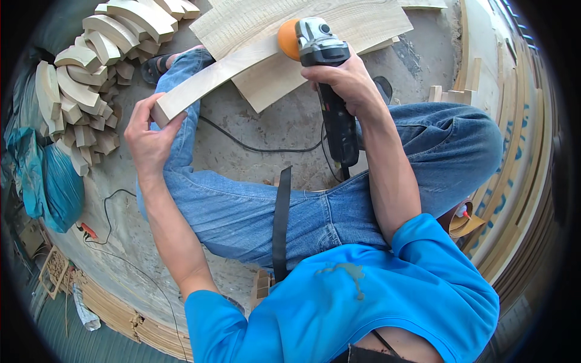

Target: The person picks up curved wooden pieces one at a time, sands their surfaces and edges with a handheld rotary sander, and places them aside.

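A pale, gently curved wooden piece (218,74) slants from my left knee up toward the top middle. My left hand (148,138) grips its near end, thumb on one side and fingers on the other. An angle grinder (322,49) with a grey head and black body is wrapped by my right hand (350,83) just behind the head. Its orange disc (288,40) lies against or just over the far end of the piece; actual contact is hard to make out. Wide wooden boards (237,25) lie beneath that far end.
Curved wooden blocks (85,88) are heaped at the far left, near a blue plastic bag (60,187). A black cord (260,149) runs across the concrete floor to the grinder. Long wooden strips (514,175) line the right side. My jeans-clad legs (448,145) frame the work area.
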Demonstrator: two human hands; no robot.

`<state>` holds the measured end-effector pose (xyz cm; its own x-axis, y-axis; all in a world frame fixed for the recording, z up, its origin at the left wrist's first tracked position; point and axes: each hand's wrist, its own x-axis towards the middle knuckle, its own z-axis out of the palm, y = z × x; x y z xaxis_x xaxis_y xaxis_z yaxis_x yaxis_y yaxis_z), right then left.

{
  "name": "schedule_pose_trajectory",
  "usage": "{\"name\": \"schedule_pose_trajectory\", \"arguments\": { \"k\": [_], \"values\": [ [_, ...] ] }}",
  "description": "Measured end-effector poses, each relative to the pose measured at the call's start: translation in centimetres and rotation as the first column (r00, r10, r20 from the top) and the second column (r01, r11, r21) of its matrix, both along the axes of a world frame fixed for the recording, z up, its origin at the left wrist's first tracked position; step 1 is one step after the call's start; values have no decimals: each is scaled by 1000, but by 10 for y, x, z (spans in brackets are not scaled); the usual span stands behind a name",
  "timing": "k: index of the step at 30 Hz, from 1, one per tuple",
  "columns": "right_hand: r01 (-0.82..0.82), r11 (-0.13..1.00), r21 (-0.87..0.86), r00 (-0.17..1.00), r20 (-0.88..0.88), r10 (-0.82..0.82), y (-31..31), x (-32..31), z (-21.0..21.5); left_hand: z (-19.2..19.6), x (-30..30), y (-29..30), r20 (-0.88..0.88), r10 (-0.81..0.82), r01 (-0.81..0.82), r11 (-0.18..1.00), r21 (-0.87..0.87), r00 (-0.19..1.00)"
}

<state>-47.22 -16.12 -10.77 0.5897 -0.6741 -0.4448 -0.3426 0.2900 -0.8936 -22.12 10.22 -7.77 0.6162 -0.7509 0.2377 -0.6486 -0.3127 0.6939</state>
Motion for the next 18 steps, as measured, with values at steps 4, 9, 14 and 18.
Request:
{"name": "schedule_pose_trajectory", "arguments": {
  "k": [4, 9, 14, 18],
  "values": [
    [-190, 977, 95, 976, 123, 178, 13, 6, 11, -2, 0, 1, -15, 2, -2, 1000, 4, 1000],
    [-363, 925, 112, 911, 252, 327, 45, 25, 17, -1, -3, 0, -13, 3, -3, 1000, 17, 1000],
    [-414, 908, 58, 883, 267, 385, 57, 30, 20, -2, -2, 2, 15, -9, 9, 1000, 3, 1000],
    [-363, 928, 85, 919, 195, 342, 48, 25, 16, 2, -3, -1, 37, 0, -1, 999, 42, 999]
  ]
}}
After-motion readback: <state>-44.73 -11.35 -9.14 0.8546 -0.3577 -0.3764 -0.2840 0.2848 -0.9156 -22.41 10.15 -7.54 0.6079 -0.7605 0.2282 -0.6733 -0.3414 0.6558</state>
